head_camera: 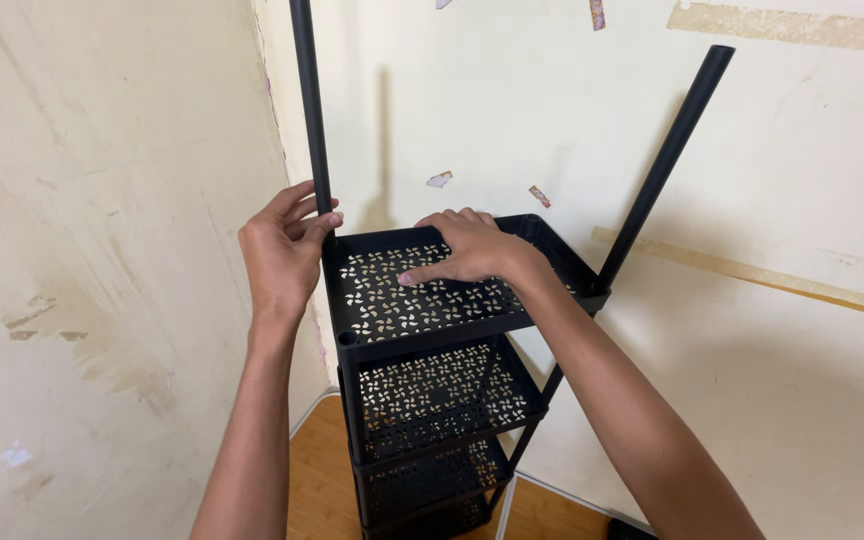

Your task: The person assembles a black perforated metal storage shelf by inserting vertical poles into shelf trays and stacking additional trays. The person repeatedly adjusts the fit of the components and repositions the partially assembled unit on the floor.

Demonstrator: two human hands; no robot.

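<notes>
Two hands at work on one black rack (422, 400) of stacked perforated trays, standing in a room corner on a wood floor (317, 470). Left hand (282, 255): fingers wrapped around the lower end of a black pole (309, 110), clenched on it just above the rear left corner of the top tray (432, 322); the pole stands nearly upright and runs out of the top of the view. Right hand (467, 248): laid palm down and flat on the perforated floor of the top tray, fingers spread toward the left, pressing or resting there and grasping nothing. Second pole (664, 165): black, round, rising from the right corner of the top tray and leaning outward to the right, its open top end visible; no hand touches it. Front left corner of the top tray shows one open round socket (346, 338), with no pole in it. Trays: the top one has raised walls and a floor cut with a small leaf-like pattern; a second tray (442, 395) of the same pattern sits directly below, and a third tray (422, 480) below that, with the lowest part of the rack partly hidden. Walls: a pale cream wall (102, 200) at left, with scuffs and worn patches, meets a back wall (802, 300) bearing strips of old tape residue and small torn paper scraps (439, 179). Both forearms enter from the bottom edge, the right one crossing in front of the rack.
</notes>
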